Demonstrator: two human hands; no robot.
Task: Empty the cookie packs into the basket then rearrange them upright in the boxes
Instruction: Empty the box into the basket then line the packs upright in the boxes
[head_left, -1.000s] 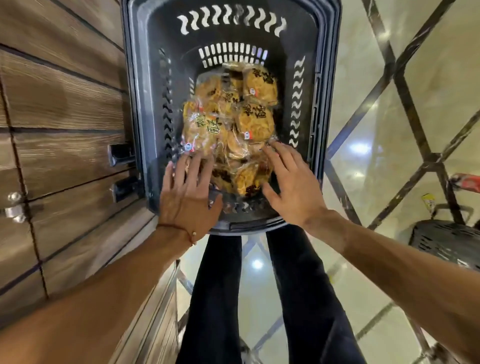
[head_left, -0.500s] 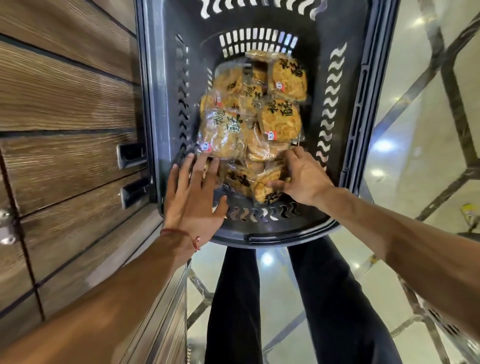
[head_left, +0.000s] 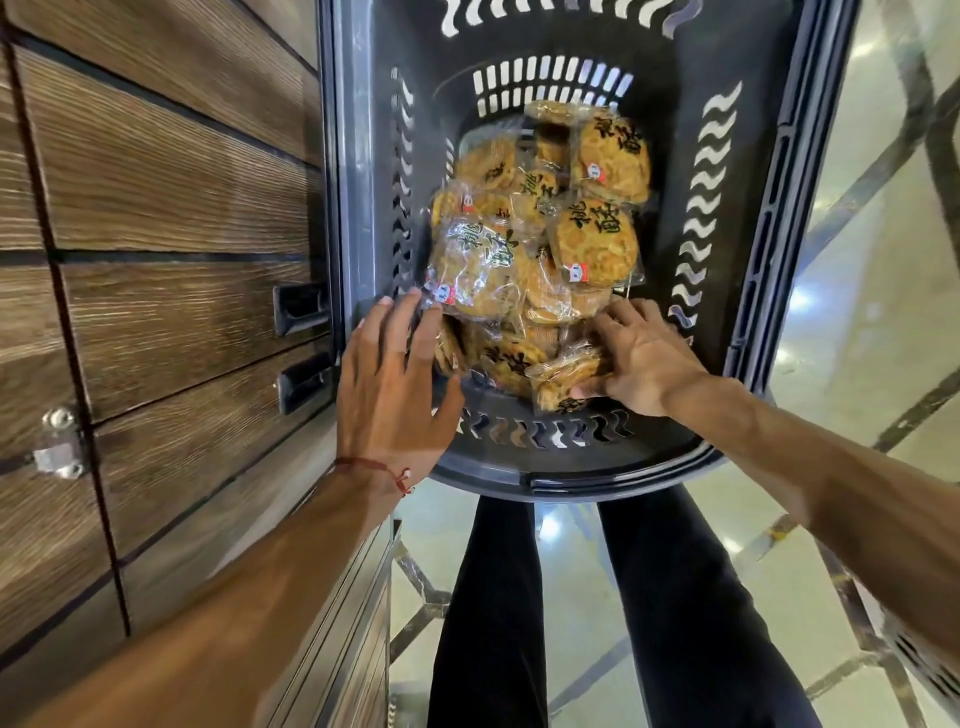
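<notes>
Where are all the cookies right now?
In the head view the cookie packs are piled inside the dark basket, up in the middle, between the left hand and the right hand; the wooden cabinet is to their left.

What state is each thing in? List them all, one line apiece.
dark slotted plastic basket: open-topped, packs heaped inside.
clear-wrapped round cookie packs: sealed, piled loosely, flat or tilted.
nearest cookie pack: tilted, gripped at the pile's near edge.
left hand: fingers straight, touching the pile's left side.
right hand: fingers curled round the nearest cookie pack.
brown wooden drawers: closed.
</notes>
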